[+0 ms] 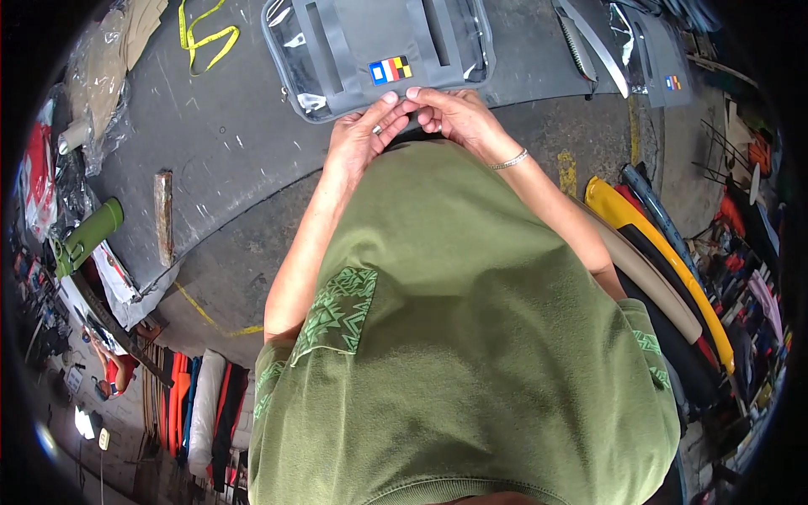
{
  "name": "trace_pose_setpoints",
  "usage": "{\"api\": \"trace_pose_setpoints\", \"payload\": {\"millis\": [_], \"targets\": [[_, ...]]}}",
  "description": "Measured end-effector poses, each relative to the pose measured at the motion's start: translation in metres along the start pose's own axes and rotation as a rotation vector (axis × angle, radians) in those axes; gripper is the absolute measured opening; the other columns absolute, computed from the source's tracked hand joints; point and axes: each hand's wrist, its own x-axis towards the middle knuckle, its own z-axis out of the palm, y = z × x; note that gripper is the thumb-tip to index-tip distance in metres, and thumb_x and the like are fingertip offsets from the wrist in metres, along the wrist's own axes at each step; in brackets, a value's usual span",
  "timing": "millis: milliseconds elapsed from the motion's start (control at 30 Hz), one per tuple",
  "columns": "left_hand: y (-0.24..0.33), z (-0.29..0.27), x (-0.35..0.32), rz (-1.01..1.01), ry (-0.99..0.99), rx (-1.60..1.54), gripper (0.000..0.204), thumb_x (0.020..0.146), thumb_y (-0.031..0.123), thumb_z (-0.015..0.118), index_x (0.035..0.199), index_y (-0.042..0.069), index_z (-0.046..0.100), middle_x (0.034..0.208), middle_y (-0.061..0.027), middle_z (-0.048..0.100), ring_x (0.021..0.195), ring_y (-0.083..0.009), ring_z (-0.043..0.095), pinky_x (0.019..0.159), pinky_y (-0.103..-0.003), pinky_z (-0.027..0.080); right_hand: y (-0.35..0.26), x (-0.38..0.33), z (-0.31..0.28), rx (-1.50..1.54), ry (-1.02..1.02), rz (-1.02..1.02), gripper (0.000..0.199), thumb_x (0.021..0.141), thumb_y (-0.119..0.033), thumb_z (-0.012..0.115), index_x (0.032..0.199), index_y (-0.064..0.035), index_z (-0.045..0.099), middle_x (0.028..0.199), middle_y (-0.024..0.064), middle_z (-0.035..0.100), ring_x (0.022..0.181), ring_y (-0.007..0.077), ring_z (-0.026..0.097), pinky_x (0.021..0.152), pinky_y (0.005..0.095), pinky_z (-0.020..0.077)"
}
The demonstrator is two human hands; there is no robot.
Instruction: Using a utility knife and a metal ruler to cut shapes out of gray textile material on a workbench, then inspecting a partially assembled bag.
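A flat grey bag (383, 34) with clear plastic side panels lies at the near edge of the table. Two darker strips run along it, and a small patch of coloured signal flags (390, 71) sits near its front edge. At that front edge, just below the patch, my left hand (362, 133) is closed with its thumb against the bag's border. Close beside it my right hand (459, 116) pinches the same border, its fingers curled. The fingertips of both hands nearly meet, and what lies under them is hidden.
A dark grey table (236, 118) spans the front, holding a yellow measuring tape (194, 42), a worn stick (163, 219), a long curved blade (602, 50) and a second grey bag (661, 59). Fabric rolls, one yellow (656, 252), stand at right. Another person (116, 370) is at far left.
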Motion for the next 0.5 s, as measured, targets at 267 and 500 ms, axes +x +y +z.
{"api": "trace_pose_setpoints", "payload": {"millis": [267,500], "targets": [[-0.008,-0.006,0.012,0.029,0.006,-0.061,0.034,0.099,0.018,0.071,0.117,-0.009,0.063,0.111,-0.0174,0.072,0.106,-0.0246,0.072,0.094,-0.031,0.058,-0.002,-0.006,0.005,-0.153,0.050,-0.044,0.035,0.095,-0.038,0.075,0.094,-0.0031,0.080,0.062,-0.0032,0.058,0.057,0.0061,0.052,0.053,0.0221,0.0398],[-0.005,-0.011,0.010,-0.010,-0.093,-0.163,0.055,0.100,0.032,0.070,0.128,-0.012,0.054,0.115,-0.0236,0.070,0.106,-0.0273,0.071,0.093,-0.035,0.061,0.009,0.002,-0.015,0.194,0.193,-0.120,0.044,0.094,-0.042,0.076,0.104,-0.0005,0.066,0.093,0.0065,0.071,0.055,0.0076,0.045,0.056,0.0259,0.0462]]}}
